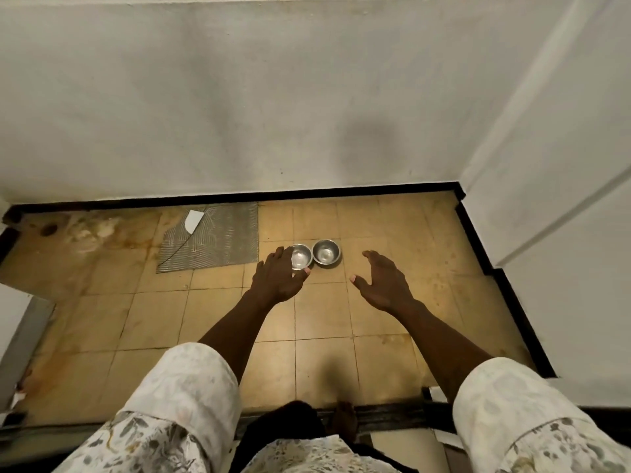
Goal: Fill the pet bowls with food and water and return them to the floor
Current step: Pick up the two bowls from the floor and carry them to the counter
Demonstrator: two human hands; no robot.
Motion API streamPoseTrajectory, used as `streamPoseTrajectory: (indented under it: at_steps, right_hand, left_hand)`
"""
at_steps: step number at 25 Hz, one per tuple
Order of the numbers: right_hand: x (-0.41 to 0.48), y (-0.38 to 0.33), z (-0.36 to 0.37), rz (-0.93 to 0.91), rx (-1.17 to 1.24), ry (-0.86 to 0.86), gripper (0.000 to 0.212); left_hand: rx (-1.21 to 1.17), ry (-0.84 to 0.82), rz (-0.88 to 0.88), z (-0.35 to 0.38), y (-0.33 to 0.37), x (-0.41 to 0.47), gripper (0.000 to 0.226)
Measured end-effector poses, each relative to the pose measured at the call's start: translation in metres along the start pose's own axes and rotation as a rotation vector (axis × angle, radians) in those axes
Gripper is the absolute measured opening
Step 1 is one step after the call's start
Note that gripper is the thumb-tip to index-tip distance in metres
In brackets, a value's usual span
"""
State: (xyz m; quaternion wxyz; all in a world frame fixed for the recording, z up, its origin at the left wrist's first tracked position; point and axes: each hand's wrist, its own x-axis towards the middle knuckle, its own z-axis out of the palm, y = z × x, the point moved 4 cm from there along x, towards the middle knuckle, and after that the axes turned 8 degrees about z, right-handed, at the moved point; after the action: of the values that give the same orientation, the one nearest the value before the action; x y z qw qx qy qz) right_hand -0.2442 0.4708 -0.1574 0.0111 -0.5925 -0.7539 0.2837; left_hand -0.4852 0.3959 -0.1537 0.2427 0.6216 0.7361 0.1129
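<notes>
Step in hand: judged to be the pick-up of both bowls from the floor, ahead of filling; none of the task appears done.
Container 1: the left bowl (302,256), small and of stainless steel, is set upright on the tan tiled floor (324,312), near the white wall (239,114).
Container 2: the right bowl (326,251), of the same make, is set upright just beside the first; whether the rims touch cannot be told.
Contents: no food is seen in either bowl; only bare metal and glare are shown. A film of water in the left bowl cannot be ruled out.
Hand 1: the left hand (278,276) is spread over the near left side of the left bowl, fingers apart, nothing clamped. Contact with the rim cannot be told.
Hand 2: the right hand (384,283) is held to the right of the right bowl and apart from it, fingers straight and spread, nothing held.
Method note: each bowl is best taken at the rim, thumb opposed to fingers, and lifted level. With the rims so close, the bowls should be drawn apart first so that neither is knocked.
Handling note: thin steel is expected to be light and to slide on tile; a firm pinch is advised.
Surroundings: a grey ridged patch (218,240) bearing a white shard (194,220) lies left of the bowls.
</notes>
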Motion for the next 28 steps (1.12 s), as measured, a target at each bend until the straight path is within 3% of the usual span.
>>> streamPoseTrajectory:
  at_steps: [9, 17, 21, 24, 27, 28]
  right_hand:
    - [0.172, -0.025, 0.013, 0.034, 0.05, -0.093, 0.069]
    - [0.345, -0.02, 0.096, 0.446, 0.337, -0.155, 0.062]
    - [0.437, 0.012, 0.171, 0.639, 0.509, -0.183, 0.059]
    - [0.514, 0.073, 0.27, 0.805, 0.622, -0.189, 0.068]
    - [0.567, 0.12, 0.355, 0.925, 0.732, -0.133, 0.022]
    - [0.582, 0.132, 0.38, 0.964, 0.76, -0.105, 0.016]
  left_hand:
    - [-0.19, -0.007, -0.164, 0.0, -0.067, 0.151, 0.076]
    - [-0.547, 0.003, -0.627, 0.062, -0.173, 0.294, 0.073]
    - [-0.885, 0.114, -0.992, 0.135, -0.228, 0.361, 0.062]
    - [-0.964, 0.171, -1.121, 0.224, -0.279, 0.411, 0.055]
    - [-1.002, 0.164, -1.237, 0.33, -0.327, 0.444, 0.056]
    - [-1.018, 0.171, -1.271, 0.367, -0.347, 0.456, 0.057]
